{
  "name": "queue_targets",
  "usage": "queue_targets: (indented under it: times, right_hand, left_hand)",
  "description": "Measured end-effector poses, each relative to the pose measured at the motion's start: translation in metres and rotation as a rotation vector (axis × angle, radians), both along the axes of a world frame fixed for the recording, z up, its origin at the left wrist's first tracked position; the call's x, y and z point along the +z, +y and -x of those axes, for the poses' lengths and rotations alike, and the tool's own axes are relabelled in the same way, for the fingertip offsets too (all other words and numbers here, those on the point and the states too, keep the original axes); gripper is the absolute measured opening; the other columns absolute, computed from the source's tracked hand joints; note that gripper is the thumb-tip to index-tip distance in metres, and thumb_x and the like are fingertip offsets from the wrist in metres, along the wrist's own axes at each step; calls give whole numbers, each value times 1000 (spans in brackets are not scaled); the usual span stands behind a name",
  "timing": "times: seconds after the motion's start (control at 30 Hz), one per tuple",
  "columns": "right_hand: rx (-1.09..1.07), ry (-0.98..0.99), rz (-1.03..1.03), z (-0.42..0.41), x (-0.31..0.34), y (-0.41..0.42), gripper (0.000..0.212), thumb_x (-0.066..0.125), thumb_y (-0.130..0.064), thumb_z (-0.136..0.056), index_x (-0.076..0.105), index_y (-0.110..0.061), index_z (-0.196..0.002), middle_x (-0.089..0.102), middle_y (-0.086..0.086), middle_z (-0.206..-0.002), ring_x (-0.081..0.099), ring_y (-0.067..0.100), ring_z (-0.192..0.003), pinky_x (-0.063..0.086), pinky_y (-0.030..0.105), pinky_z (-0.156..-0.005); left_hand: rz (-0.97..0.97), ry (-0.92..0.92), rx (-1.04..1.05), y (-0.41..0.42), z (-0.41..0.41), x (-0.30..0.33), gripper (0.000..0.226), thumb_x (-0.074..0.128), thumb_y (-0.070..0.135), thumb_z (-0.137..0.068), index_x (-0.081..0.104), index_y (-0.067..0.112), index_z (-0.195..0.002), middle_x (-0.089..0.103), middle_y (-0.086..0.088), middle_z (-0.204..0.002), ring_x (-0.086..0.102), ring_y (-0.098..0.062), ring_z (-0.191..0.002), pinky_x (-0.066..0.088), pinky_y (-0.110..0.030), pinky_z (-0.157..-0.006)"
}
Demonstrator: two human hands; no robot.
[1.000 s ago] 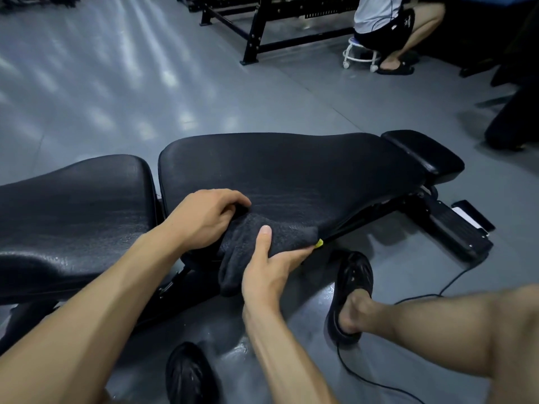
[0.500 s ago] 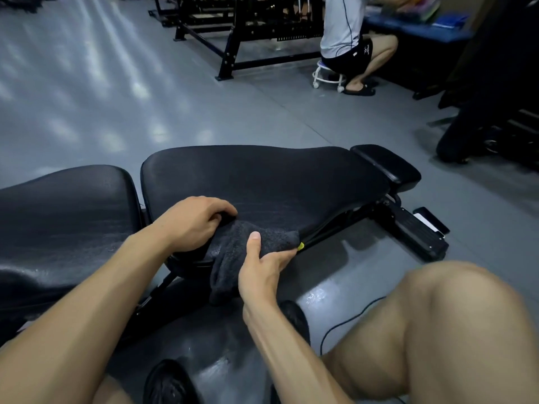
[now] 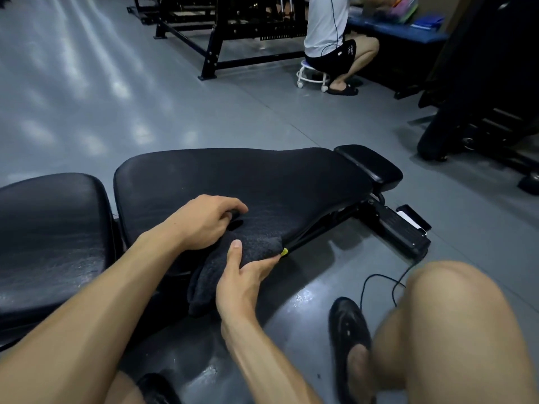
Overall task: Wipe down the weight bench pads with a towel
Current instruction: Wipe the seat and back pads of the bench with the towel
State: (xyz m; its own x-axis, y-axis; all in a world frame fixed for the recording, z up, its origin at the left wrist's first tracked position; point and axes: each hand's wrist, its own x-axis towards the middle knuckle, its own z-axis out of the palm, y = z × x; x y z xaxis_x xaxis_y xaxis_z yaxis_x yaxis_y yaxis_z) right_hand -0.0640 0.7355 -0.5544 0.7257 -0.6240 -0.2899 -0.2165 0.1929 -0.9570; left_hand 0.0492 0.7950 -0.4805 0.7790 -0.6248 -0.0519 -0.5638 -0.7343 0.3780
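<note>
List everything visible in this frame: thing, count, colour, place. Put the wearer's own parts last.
bench pads: three, black; left, centre and small one at right end.
towel: one, dark grey, draped over the centre pad's near edge.
yellow tag: one, at the towel's corner.
bench base: one, black, on the floor at right.
cable: one, black, on the floor.
floor: grey.
rack frame: black, far back.
seated person: one, white top, on a white stool.
shoes: black, bottom.
left hand: holds the towel on the pad.
right hand: grips the towel's edge.
</note>
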Motion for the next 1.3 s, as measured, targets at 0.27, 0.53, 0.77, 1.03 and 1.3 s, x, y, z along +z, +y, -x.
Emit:
queue_targets:
  times: [0.27, 0.53, 0.77, 1.03, 1.3]
  right_hand:
    - [-78, 45, -92, -27, -16, -64, 90, 52, -54, -98, -1, -17, -161, 20, 12, -166, 33, 23, -148, 30, 35, -120]
    - [-100, 158, -54, -104, -25, -212, 80, 52, -46, -103, 14, -2, -159, 33, 15, -162, 41, 28, -144, 33, 31, -115]
    - [4, -1, 35, -58, -33, -152, 95, 49, -61, -87, 0, -29, -163, 24, -3, -166, 30, 10, -150, 28, 36, -123]
    - [-96, 192, 55, -146, -48, -284, 91, 48, -45, -104, -10, 0, -159, 15, 24, -166, 26, 30, -152, 23, 32, -118]
    - [-71, 103, 51, -122, -52, -257, 94, 55, -45, -99, -9, -15, -162, 17, 14, -168, 27, 26, -152, 24, 36, -123]
  left_hand:
    - [70, -16, -10, -15, -1, -7, 37, 47, 11, -102, 65, 29, -129, 70, 10, -124, 63, -15, -117, 46, -28, -96]
    - [5, -59, -60, -43, -17, -25, 39, 44, 16, -103, 62, 32, -134, 64, 11, -136, 56, -16, -129, 47, -40, -104]
    - [-29, -92, -79, -78, -47, -38, 41, 43, 12, -100, 62, 29, -133, 63, 11, -138, 55, -15, -130, 48, -41, -105]
    - [-89, -84, -45, -113, -59, -45, 47, 35, 32, -98, 64, 26, -135, 61, 10, -142, 54, -16, -133, 45, -39, -109]
    - [-260, -14, 20, -138, -53, -33, 56, 30, 52, -96, 52, 36, -144, 45, 15, -156, 41, -16, -143, 41, -44, -112]
